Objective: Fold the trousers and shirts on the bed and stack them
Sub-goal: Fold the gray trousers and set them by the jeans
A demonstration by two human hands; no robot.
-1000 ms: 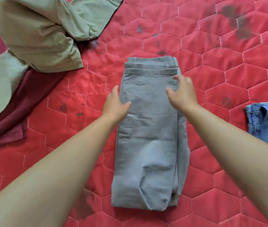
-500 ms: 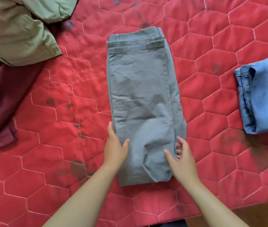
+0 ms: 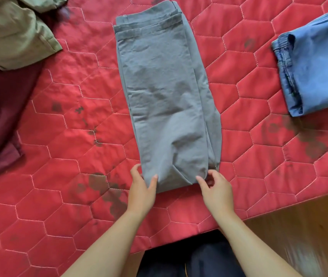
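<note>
head view: grey trousers (image 3: pixel 165 100) hem touching both grips.

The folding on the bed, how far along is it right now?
Done: folded blue jeans sit at the right. In hand: the grey trousers lie folded lengthwise, left hand and right hand pinching their near end. Left: the olive garment and maroon garment lie unfolded; no stack yet.

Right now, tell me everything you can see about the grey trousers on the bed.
The grey trousers look like creased woven cotton, folded lengthwise into a long narrow strip, lying flat on the red quilted bedcover. The waistband is at the far end; the folded end is nearest the person. The left hand and right hand touch its near corners. Nothing else touches them.
</note>
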